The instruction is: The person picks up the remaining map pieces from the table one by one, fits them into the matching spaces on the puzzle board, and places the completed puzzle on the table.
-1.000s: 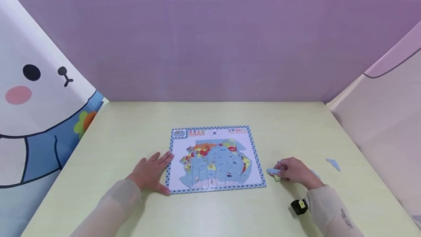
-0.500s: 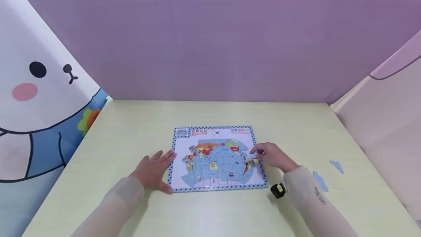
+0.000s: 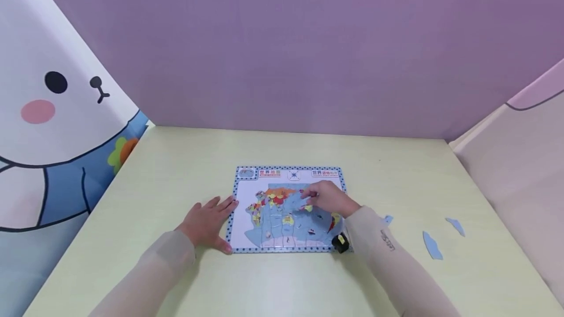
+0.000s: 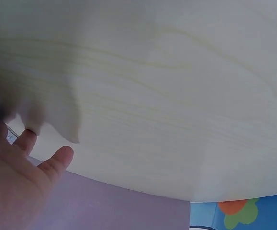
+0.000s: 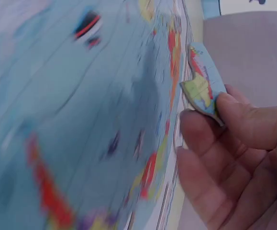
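A world map jigsaw board (image 3: 240, 209) with a dotted blue border lies flat on the table, its middle largely filled with map pieces. My left hand (image 3: 206, 224) rests at its left edge with fingers spread; in the left wrist view part of that hand (image 4: 18, 177) shows against the tabletop. My right hand (image 3: 330, 197) is over the upper right of the map. Between thumb and fingers it pinches a jigsaw piece (image 5: 203, 84) coloured blue, red and yellow, held above the board in the right wrist view. The hand and sleeve hide the board's right part.
Two loose blue pieces, one nearer (image 3: 432, 246) and one farther right (image 3: 456, 225), lie on the table. A third blue piece (image 3: 387, 219) is partly hidden behind the right sleeve. A small black box (image 3: 340, 242) sits at the right wrist. A purple wall (image 3: 291, 62) stands behind.
My right hand has picked up a piece from the table right of the board and carried it left over the map. The left hand has stayed at the board's left edge.
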Available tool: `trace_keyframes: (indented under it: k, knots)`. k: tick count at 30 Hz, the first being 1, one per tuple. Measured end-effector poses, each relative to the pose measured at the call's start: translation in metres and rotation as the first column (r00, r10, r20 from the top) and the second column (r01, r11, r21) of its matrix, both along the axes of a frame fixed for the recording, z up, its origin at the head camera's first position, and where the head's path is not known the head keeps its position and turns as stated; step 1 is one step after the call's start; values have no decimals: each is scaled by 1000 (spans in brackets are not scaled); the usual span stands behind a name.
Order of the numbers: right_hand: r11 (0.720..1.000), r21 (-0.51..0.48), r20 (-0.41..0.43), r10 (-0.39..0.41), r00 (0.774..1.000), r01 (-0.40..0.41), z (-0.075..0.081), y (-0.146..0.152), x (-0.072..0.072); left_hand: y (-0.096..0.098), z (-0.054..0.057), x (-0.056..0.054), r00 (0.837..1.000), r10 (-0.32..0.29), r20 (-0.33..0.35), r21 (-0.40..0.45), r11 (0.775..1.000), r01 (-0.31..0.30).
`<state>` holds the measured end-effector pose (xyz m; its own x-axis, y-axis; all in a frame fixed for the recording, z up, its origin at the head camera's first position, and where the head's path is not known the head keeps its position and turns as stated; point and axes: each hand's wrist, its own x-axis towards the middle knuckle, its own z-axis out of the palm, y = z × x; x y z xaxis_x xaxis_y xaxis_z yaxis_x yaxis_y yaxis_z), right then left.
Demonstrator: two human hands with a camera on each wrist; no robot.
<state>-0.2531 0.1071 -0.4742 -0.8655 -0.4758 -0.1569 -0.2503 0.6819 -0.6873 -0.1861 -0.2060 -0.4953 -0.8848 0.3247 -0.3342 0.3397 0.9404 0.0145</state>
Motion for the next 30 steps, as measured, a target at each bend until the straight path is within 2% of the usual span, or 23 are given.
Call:
trace_keyframes:
  k: [5,8,11,17,24,30]
  knots:
    - [999,-33,25,-19,1000,20,1,-28,-5,0,1,2,1000,8,0,25,1000,-8]
    - [999,-39,6,-9,1000,9,-1,-41,-7,0,-1,3,1000,11,2,46,999,-11]
    - [999,-41,-1,17,1000,-17,-3,-53,-9,2,-3,5,1000,14,9,57,998,-15]
    - [995,-54,45,85,995,-83,-5,-74,-15,6,-2,8,1000,18,17,51,998,-19]
    - [985,16,-10,173,985,-172,-8,-97,-20,10,-3,11,1000,12,3,38,999,-12]
    - [979,67,17,191,982,-191,-9,-111,-18,13,-4,17,1000,3,-5,26,1000,-3]
